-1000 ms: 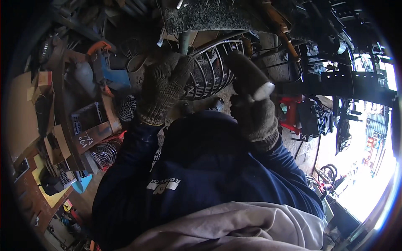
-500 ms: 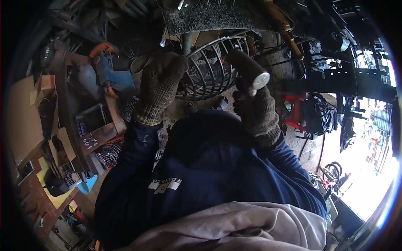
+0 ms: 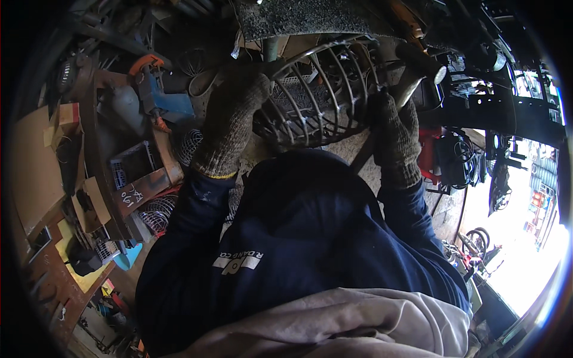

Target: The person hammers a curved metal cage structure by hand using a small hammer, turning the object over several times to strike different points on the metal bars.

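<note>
A basket-like cage of curved metal bars point(image 3: 322, 98) hangs in front of me, tilted, with its bars bowed downward. My left hand point(image 3: 233, 119), in a brown knitted glove, is closed on the left end of its rim. The gloved right hand point(image 3: 397, 137) is wrapped round the handle of a hammer point(image 3: 421, 64) with a thick cylindrical head. That head stands above the hand, to the right of the cage. Fingers of this hand lie close against the cage's right side; whether they touch the bars I cannot tell.
Beyond the cage runs a dark, rough-topped bench edge point(image 3: 310, 21). A blue clamp-like tool with an orange part point(image 3: 164, 101) and a rusty metal box point(image 3: 143, 194) stand left. Coiled wire point(image 3: 158, 215) lies below them. A red stand point(image 3: 430, 152) and black cables are at right.
The right hand has moved right with the hammer, its head going from over the cage to beyond its right side. The cage has shifted and turned slightly; my left hand keeps its grip.
</note>
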Demonstrator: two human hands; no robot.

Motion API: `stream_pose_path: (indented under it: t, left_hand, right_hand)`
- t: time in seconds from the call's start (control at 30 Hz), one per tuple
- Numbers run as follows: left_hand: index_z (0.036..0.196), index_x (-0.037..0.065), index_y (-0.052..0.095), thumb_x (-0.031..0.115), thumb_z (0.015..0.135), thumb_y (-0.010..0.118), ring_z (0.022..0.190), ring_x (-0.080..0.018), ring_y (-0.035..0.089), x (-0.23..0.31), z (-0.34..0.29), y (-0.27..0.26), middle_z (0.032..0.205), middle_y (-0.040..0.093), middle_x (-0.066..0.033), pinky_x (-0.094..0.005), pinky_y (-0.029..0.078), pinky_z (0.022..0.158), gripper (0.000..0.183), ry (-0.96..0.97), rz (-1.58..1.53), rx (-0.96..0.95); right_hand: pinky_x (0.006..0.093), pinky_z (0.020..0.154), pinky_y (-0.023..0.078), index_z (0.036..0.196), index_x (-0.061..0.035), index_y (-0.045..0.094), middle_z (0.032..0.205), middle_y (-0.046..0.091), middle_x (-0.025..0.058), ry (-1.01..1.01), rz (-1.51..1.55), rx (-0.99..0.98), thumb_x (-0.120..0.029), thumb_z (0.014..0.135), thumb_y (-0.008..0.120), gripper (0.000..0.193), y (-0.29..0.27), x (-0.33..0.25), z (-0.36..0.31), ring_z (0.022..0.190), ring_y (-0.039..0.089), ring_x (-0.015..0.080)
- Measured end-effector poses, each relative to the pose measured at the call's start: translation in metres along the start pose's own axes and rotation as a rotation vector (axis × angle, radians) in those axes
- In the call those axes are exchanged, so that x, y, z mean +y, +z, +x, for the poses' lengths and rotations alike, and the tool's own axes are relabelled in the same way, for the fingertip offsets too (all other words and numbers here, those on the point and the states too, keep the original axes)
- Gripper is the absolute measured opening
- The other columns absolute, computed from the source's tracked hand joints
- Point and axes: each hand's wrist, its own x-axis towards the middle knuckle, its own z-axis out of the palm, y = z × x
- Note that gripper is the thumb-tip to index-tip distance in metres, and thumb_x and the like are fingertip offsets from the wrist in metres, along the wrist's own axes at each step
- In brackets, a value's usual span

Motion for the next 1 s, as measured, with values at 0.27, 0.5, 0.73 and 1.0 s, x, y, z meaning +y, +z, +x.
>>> stream_pose_path:
  t: [0.27,0.5,0.73,1.0]
  left_hand:
    - [0.124,0.001,0.059,0.004,0.095,0.058,0.107,-0.0185,0.064,0.017,0.019,-0.003,0.118,0.065,-0.0089,-0.0294,0.053,0.091,0.029,-0.014,-0.489,-0.312]
    - [0.116,0.0,0.063,0.007,0.092,0.065,0.103,-0.0173,0.065,0.02,0.016,0.011,0.111,0.068,-0.0098,-0.0287,0.054,0.088,0.025,-0.366,-0.885,-0.222]
    - [0.115,0.001,0.064,0.013,0.095,0.062,0.1,-0.018,0.066,0.033,0.029,0.013,0.111,0.068,-0.0068,-0.0306,0.055,0.087,0.024,-0.295,-0.553,-0.229]
    - [0.123,0.004,0.059,0.01,0.095,0.057,0.103,-0.0168,0.064,0.017,0.016,0.01,0.107,0.066,-0.0051,-0.0302,0.051,0.091,0.029,-0.201,-0.643,-0.193]
  right_hand:
    - [0.0272,0.054,0.05,0.104,-0.0049,0.056,0.077,0.059,0.0032,0.011,0.086,0.169,-0.022,0.092,0.068,0.024,0.001,-0.005,0.007,0.061,0.059,0.0131]
    - [0.028,0.055,0.05,0.101,-0.0043,0.055,0.076,0.061,0.0044,-0.024,0.025,0.147,-0.021,0.091,0.069,0.024,0.001,-0.007,0.003,0.061,0.059,0.0139]
    - [0.028,0.056,0.052,0.101,-0.0043,0.055,0.078,0.062,0.0051,-0.021,0.045,0.171,-0.021,0.09,0.071,0.025,-0.004,-0.005,0.001,0.064,0.062,0.0151]
    - [0.028,0.056,0.052,0.102,-0.0058,0.055,0.081,0.061,0.0051,0.001,0.127,0.158,-0.021,0.09,0.071,0.025,-0.005,-0.003,0.003,0.068,0.062,0.0146]
